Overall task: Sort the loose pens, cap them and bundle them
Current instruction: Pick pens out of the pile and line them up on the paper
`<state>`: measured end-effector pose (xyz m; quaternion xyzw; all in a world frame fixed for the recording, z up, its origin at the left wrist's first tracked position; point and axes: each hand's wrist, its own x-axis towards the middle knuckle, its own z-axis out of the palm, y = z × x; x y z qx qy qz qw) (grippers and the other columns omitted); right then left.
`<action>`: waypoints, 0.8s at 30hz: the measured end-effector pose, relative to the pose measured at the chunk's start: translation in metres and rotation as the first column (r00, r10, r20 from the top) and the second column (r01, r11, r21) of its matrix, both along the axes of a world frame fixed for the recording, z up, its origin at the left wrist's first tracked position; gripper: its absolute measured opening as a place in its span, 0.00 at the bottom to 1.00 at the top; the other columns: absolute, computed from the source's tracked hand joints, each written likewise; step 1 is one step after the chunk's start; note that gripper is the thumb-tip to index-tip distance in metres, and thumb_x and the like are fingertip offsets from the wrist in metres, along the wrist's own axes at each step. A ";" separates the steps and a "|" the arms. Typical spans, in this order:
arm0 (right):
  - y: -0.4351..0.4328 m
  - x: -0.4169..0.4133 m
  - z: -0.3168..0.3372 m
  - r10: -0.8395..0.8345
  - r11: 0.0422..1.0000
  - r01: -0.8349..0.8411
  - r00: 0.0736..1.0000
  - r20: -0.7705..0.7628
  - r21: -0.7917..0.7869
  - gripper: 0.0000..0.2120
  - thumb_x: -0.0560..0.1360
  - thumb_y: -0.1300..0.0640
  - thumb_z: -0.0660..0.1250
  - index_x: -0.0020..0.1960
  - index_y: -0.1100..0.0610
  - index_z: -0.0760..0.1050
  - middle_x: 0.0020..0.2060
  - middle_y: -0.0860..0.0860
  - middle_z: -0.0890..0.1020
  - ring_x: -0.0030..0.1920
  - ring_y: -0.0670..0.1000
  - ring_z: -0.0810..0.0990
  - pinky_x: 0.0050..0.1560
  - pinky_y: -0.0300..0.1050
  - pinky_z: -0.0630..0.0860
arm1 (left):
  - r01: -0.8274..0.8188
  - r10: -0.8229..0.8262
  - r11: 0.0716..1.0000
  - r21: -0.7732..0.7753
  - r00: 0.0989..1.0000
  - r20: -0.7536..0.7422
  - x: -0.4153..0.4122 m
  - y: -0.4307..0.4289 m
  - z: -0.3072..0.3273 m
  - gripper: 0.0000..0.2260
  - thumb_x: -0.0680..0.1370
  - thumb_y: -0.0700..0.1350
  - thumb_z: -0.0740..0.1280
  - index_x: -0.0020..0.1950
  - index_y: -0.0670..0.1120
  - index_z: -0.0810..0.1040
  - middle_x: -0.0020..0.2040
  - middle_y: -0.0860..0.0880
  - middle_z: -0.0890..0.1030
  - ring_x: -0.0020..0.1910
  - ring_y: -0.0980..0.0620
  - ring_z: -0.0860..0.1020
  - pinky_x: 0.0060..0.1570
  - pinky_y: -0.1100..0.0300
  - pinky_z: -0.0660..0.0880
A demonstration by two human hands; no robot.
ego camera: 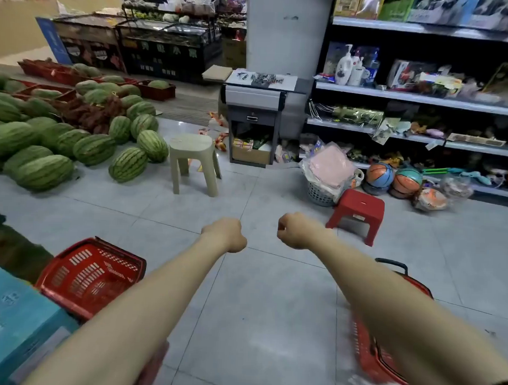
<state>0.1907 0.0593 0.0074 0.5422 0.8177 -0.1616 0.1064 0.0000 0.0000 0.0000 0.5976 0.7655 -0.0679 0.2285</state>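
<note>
Both my arms are stretched out over the pale grey tiled floor [271,309]. My left hand [226,234] is curled into a fist with nothing in it, and my right hand [296,230] is balled up the same way, also holding nothing. The two fists are near each other but apart.

The pens [262,77] are far ahead, lying loose on a white sheet [288,83] on top of a grey counter [253,105] that stands against a white pillar [283,33]. I cannot tell from here which are capped.

Between me and the counter stands a beige stool [193,154]; a red stool [358,211] sits further right. A heap of watermelons [45,154] covers the floor on the far left. Dark shelves [425,101] of mixed goods run along the right, with basketballs [393,178] at their foot. Near me, a red basket [92,275] sits on the left beside a teal box [14,313], and a second red basket [368,351] is under my right forearm.
</note>
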 end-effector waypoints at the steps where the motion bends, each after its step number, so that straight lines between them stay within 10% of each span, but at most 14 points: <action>1: 0.011 -0.005 0.000 -0.007 1.000 0.007 1.000 -0.005 0.006 0.13 0.79 0.52 0.62 0.61 0.52 0.79 0.59 0.55 0.80 0.56 0.60 0.80 0.55 0.53 0.79 | 0.007 -0.007 1.000 0.003 1.000 -0.008 -0.006 0.010 -0.001 0.08 0.77 0.42 0.61 0.52 0.44 0.77 0.48 0.45 0.79 0.43 0.47 0.77 0.41 0.57 0.66; 13: 0.206 -0.037 -0.034 -0.039 0.979 0.057 0.995 0.092 -0.196 0.17 0.79 0.54 0.61 0.66 0.54 0.76 0.60 0.55 0.80 0.57 0.59 0.80 0.62 0.53 0.79 | 0.072 -0.073 0.994 -0.084 0.997 -0.008 -0.043 0.215 -0.027 0.07 0.77 0.43 0.60 0.53 0.45 0.75 0.43 0.49 0.74 0.52 0.41 0.80 0.50 0.51 0.75; 18: 0.317 -0.034 -0.034 -0.018 0.996 0.022 0.999 0.051 -0.081 0.14 0.79 0.55 0.62 0.62 0.56 0.79 0.59 0.56 0.81 0.52 0.59 0.79 0.46 0.48 0.74 | 0.034 -0.034 0.996 -0.078 0.999 0.010 -0.039 0.326 -0.030 0.08 0.80 0.45 0.61 0.41 0.46 0.69 0.44 0.48 0.74 0.47 0.43 0.77 0.50 0.52 0.74; 24: 0.438 -0.037 -0.022 0.012 0.999 -0.010 0.999 0.040 -0.040 0.14 0.79 0.54 0.61 0.61 0.55 0.79 0.58 0.56 0.81 0.53 0.61 0.81 0.54 0.53 0.80 | -0.002 0.003 1.000 -0.011 1.000 0.028 -0.047 0.444 -0.022 0.10 0.80 0.47 0.62 0.54 0.44 0.80 0.44 0.48 0.76 0.46 0.44 0.78 0.49 0.54 0.77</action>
